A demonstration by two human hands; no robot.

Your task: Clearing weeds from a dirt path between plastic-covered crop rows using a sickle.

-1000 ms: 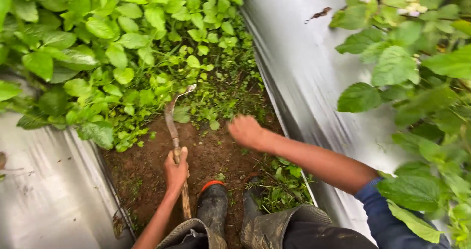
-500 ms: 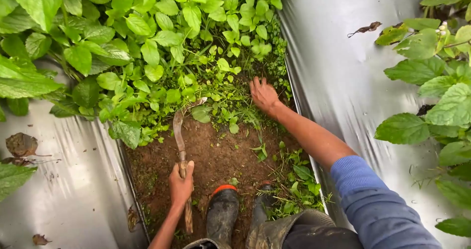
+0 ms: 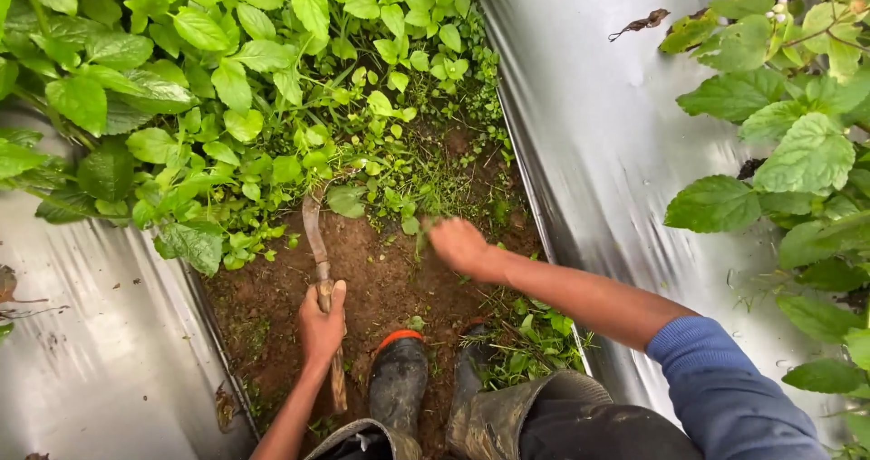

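Two hands work the soil strip: your left hand (image 3: 321, 324) is wrapped tight around the wooden handle of a curved weeding tool (image 3: 319, 270), its rusty blade pointing toward twelve o'clock into the weeds (image 3: 399, 165). Your right hand (image 3: 458, 245), at two o'clock from the left, is blurred; fingers look curled around a green sprig, though you cannot tell for sure. Muddy boots (image 3: 399, 387) stand at six o'clock between silver plastic sheets (image 3: 598, 152).
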